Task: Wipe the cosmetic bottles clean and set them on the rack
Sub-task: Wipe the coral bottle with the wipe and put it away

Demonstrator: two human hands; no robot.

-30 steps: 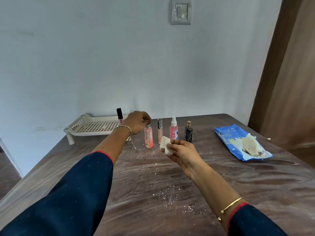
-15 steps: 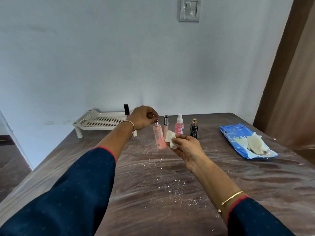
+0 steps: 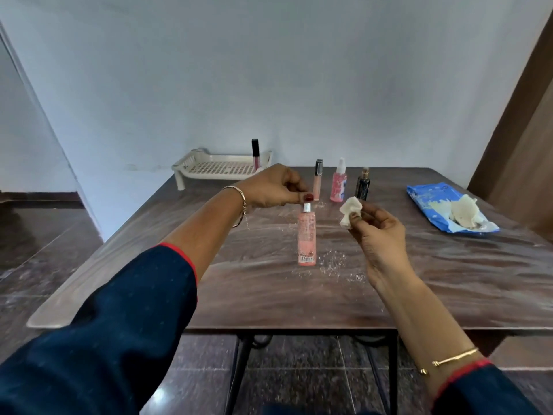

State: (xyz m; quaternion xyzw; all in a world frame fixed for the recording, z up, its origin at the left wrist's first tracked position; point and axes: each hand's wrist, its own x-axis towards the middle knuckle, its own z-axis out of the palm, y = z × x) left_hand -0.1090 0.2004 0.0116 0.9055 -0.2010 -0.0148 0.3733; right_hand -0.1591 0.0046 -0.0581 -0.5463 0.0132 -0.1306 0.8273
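My left hand (image 3: pixel 273 187) pinches the silver cap of a tall pink bottle (image 3: pixel 306 239) and holds it upright over the middle of the table. To its right, my right hand (image 3: pixel 375 227) grips a crumpled white wipe (image 3: pixel 349 211), a short gap from the bottle. Farther back stand a slim peach tube (image 3: pixel 317 181), a pink spray bottle (image 3: pixel 339 185) and a small dark bottle (image 3: pixel 363 184). The white slotted rack (image 3: pixel 215 167) sits at the table's far left corner, with a black-capped lip gloss tube (image 3: pixel 255 155) standing on it.
A blue wipes packet (image 3: pixel 437 202) with used white wipes (image 3: pixel 462 212) on it lies at the right of the brown table (image 3: pixel 419 280). White powder specks are scattered near the pink bottle. A wall rises behind the table and a wooden door stands at the right.
My left hand has lifted the pink bottle out of the back row and brought it nearer to me. The right hand with the wipe stayed beside it. The camera tilted downward.
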